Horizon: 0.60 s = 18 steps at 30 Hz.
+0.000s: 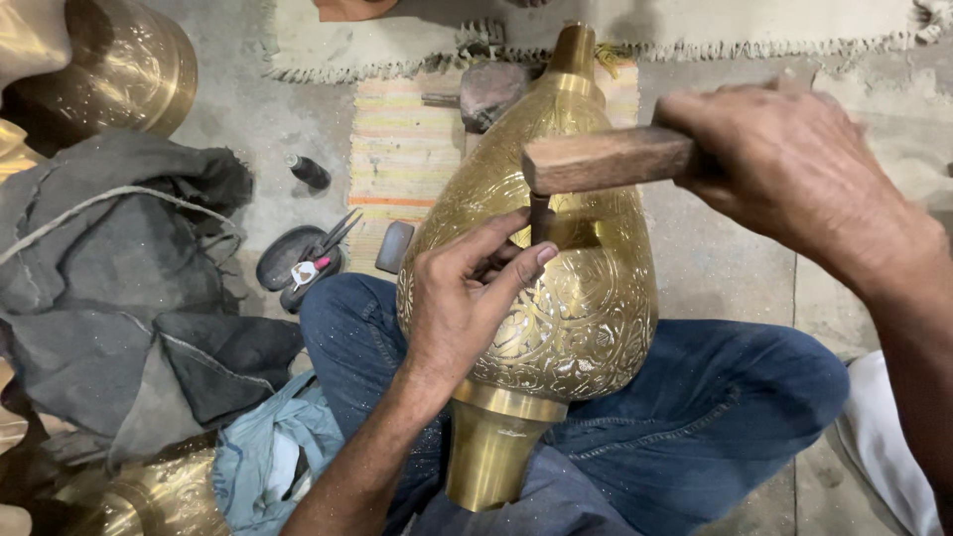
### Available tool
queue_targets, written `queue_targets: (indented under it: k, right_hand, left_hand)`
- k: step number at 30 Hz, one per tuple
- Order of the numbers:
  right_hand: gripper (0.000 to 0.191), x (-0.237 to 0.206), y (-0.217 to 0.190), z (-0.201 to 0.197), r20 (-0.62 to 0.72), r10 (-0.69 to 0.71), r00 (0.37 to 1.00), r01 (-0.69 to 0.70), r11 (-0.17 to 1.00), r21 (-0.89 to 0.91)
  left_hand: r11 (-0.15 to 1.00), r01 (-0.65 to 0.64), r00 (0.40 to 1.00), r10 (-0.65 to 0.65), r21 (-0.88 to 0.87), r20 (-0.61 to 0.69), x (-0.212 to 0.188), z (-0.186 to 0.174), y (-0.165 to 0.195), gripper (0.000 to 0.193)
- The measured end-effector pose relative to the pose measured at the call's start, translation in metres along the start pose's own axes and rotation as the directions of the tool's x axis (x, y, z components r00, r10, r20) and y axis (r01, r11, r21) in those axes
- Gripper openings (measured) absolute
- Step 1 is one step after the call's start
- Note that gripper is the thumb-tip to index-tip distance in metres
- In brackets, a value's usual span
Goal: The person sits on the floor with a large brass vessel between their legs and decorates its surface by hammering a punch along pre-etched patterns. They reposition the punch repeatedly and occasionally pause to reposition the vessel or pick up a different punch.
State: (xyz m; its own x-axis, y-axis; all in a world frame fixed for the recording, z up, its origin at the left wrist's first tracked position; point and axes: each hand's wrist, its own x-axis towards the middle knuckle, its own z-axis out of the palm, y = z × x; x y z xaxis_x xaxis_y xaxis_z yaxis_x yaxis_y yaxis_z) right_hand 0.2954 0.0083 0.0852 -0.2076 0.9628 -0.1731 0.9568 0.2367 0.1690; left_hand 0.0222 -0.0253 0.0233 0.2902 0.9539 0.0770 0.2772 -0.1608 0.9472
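Vase: the engraved brass vase (556, 298) lies across your lap at frame centre, its narrow neck pointing to the top edge and its plain foot toward the bottom, resting on your blue jeans (715, 397).
Left hand: your left hand (462, 298) sits on the vase's left flank, thumb and fingers pinched around a thin dark punch (539, 216) that stands with its tip on the patterned metal.
Right hand: your right hand (794, 164), upper right, is wrapped tight around a wooden mallet (606, 159); the block's end is right over the punch's head.
Floor, left: a heap of grey cloth (119, 288) fills the left side, with small scissors (328, 243) on a dark pad beside it.
Upper left: another brass vessel (119, 69).
Behind the vase: a striped mat (397, 149).
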Motion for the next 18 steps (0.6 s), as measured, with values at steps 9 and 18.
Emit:
queue_targets:
  k: [9, 18]
  right_hand:
    - [0.033, -0.005, 0.004, 0.003, -0.244, -0.026, 0.969, 0.155, 0.835, 0.527]
    - [0.034, 0.007, 0.005, -0.012, -0.17, 0.028, 0.985, 0.041, 0.922, 0.386]
  left_hand:
    - [0.997, -0.049, 0.999, 0.048, 0.057, 0.023, 0.0, -0.002, -0.003, 0.039]
    - [0.99, 0.132, 0.988, -0.136, -0.056, -0.075, -0.002, 0.015, -0.004, 0.034]
